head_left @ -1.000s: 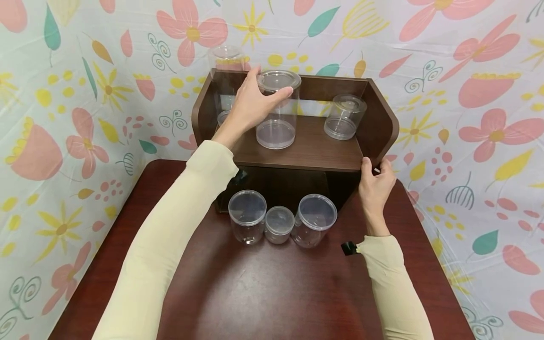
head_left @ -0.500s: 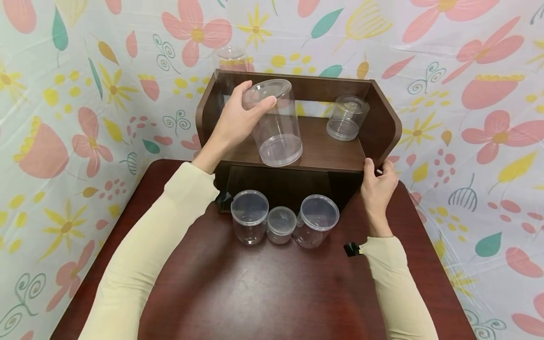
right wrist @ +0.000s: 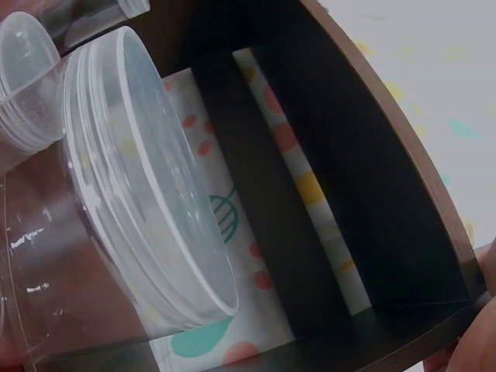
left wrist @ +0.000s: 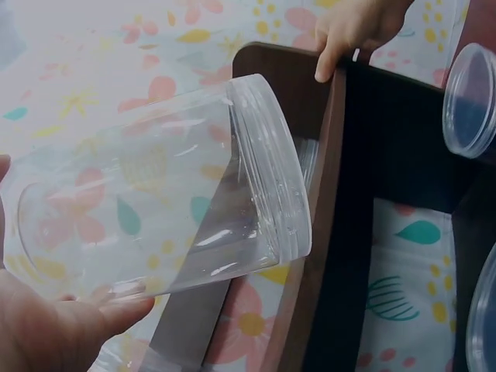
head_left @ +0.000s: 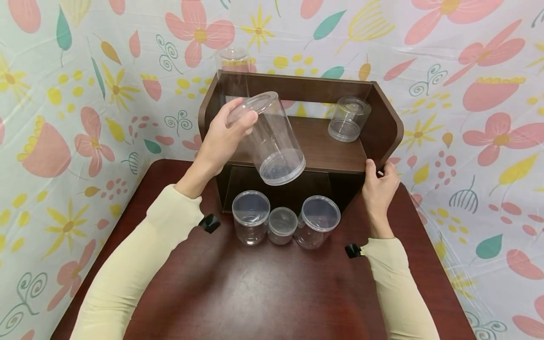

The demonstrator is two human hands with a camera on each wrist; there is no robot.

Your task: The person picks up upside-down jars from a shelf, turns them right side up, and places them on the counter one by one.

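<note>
My left hand (head_left: 221, 134) grips a tall clear plastic jar (head_left: 272, 139) around its upper end. The jar is tilted, lid end down and to the right, in front of the upper board of a dark brown two-tier shelf (head_left: 327, 151). In the left wrist view, the ridged lid (left wrist: 271, 170) of this jar faces the shelf, and only part of my left hand (left wrist: 66, 325) shows. My right hand (head_left: 380, 189) holds the shelf's right front corner, thumb at the board's edge. At the right wrist view's right edge, fingers (right wrist: 477, 345) meet the shelf's corner.
On the upper board stand a tall clear jar (head_left: 233, 85) at back left and a short one (head_left: 349, 120) at right. Before the shelf, a lidded jar (head_left: 250, 217), a small jar (head_left: 282, 225) and another jar (head_left: 316, 222) line the red-brown table (head_left: 255, 293).
My left hand has lifted the tall jar off the upper board, tilted it and brought it forward and down past the board's front edge. My right hand stays at the shelf's corner.
</note>
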